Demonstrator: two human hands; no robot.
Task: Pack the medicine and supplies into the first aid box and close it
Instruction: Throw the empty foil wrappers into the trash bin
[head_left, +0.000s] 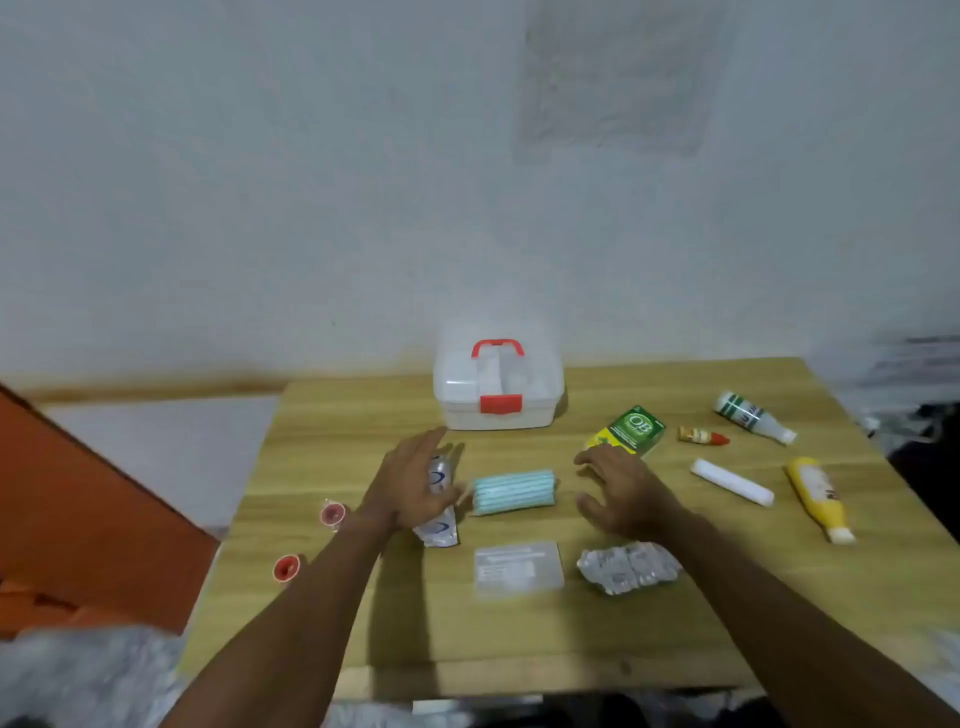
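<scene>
The first aid box (498, 389), translucent white with a red handle and clasp, sits lid-down at the table's (519, 634) far edge, so anything picked up now has nowhere to go. The left hand (410, 488) and right hand (623, 493) hover empty with fingers spread, flanking the teal mask pack (514, 491). A careless sweep could knock it aside.

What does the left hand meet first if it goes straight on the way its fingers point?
Probably the first aid box: the left hand has straight fingers aimed away and rightward at its near left corner, with only bare table between. Height is unclear from one view.
</scene>
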